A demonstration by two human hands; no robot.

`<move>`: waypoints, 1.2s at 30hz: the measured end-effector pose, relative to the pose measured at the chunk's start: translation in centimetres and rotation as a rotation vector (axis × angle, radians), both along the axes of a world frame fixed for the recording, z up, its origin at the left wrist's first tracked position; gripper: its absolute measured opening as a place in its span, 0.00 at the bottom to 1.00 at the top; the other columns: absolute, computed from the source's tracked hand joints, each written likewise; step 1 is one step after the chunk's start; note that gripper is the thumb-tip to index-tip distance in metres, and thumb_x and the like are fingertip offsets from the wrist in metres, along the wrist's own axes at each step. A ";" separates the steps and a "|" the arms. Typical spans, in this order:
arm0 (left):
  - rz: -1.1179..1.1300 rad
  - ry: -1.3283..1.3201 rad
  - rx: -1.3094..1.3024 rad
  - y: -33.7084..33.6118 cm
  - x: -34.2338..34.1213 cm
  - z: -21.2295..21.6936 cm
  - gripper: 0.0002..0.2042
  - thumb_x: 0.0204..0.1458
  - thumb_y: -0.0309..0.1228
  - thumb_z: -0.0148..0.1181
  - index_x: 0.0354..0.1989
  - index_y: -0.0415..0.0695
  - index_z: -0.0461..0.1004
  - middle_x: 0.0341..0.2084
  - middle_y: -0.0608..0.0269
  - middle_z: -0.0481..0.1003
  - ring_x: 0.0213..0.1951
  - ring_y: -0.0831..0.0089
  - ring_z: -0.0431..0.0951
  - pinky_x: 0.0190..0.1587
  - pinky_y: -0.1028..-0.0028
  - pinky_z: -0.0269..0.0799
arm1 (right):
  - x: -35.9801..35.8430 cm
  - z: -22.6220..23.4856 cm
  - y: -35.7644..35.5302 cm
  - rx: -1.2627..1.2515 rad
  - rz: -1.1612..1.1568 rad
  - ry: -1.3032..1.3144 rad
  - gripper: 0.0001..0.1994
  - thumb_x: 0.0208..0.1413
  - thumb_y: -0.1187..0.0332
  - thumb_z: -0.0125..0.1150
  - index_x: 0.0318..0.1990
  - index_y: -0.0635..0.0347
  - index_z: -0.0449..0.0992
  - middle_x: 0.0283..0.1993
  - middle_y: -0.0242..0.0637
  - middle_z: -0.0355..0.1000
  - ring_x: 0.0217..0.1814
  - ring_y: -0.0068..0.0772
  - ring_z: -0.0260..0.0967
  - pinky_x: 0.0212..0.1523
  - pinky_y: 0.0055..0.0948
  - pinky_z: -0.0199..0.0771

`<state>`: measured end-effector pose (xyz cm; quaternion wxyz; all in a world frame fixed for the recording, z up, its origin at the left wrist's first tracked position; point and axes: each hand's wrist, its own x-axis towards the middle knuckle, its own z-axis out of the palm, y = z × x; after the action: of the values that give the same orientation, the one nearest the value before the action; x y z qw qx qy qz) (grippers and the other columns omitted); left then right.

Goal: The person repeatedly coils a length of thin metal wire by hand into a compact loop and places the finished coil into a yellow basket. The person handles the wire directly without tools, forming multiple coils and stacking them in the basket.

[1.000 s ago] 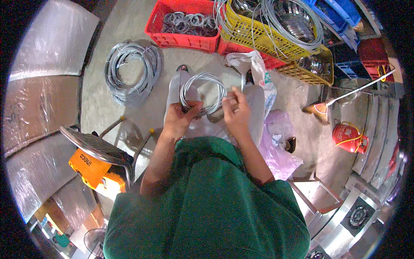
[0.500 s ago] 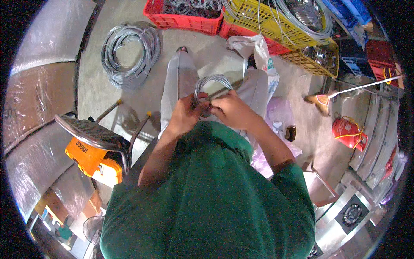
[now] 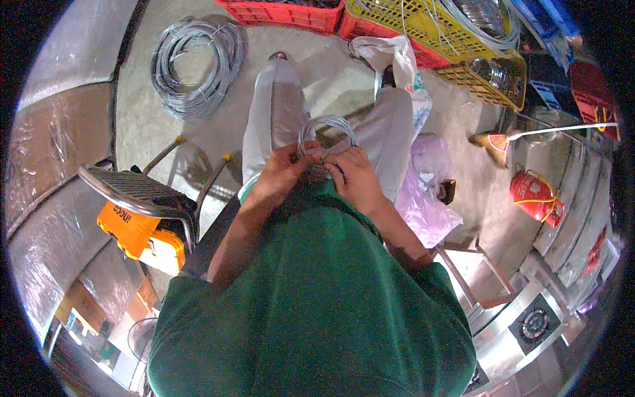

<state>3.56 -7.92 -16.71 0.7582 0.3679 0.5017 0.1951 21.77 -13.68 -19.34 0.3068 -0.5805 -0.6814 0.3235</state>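
Just beyond a green shirt (image 3: pixel 311 284), the left hand (image 3: pixel 284 171) is gripping the lower left of a small wire coil (image 3: pixel 329 120) while the right hand (image 3: pixel 358 175) is holding its lower right. Shiny and silver-grey, its bundled turns are arching between pale trouser legs (image 3: pixel 274 99). Farther off, a larger coil (image 3: pixel 192 102) is lying on the floor (image 3: pixel 331 83), near a red crate (image 3: pixel 284 14).

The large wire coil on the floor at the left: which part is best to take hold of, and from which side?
Probably take the large wire coil by its near edge, from the near side, reaching into the open middle and closing around all strands. It lies flat, bare floor shows through the middle, and its many strands seem safer held together.
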 end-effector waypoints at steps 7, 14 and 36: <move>-0.073 0.068 -0.078 0.5 -0.5 0.5 0.21 0.56 0.31 0.63 0.55 0.33 0.70 0.36 0.61 0.79 0.39 0.76 0.77 0.43 0.76 0.72 | 1.2 0.1 -1.4 0.203 -0.296 0.069 0.08 0.60 0.71 0.56 0.45 0.64 0.74 0.38 0.41 0.74 0.43 0.41 0.71 0.47 0.36 0.70; -0.087 0.033 0.033 1.6 -0.7 0.1 0.19 0.55 0.31 0.64 0.53 0.36 0.73 0.35 0.62 0.79 0.40 0.76 0.76 0.47 0.75 0.69 | 3.9 0.8 -2.0 -0.675 -0.478 1.055 0.14 0.65 0.62 0.53 0.47 0.65 0.71 0.29 0.31 0.69 0.29 0.22 0.65 0.31 0.23 0.67; 0.032 0.380 0.247 0.2 2.5 0.0 0.23 0.65 0.49 0.44 0.39 0.39 0.73 0.23 0.64 0.70 0.28 0.76 0.68 0.33 0.71 0.66 | 1.0 4.7 -2.3 -0.428 -0.392 0.317 0.13 0.47 0.68 0.66 0.38 0.62 0.71 0.27 0.41 0.74 0.29 0.39 0.76 0.34 0.36 0.76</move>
<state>6.01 -7.74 -16.72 0.5961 0.4799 0.6137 0.1943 22.81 -15.93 -14.64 0.3367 -0.6943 -0.4171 0.4802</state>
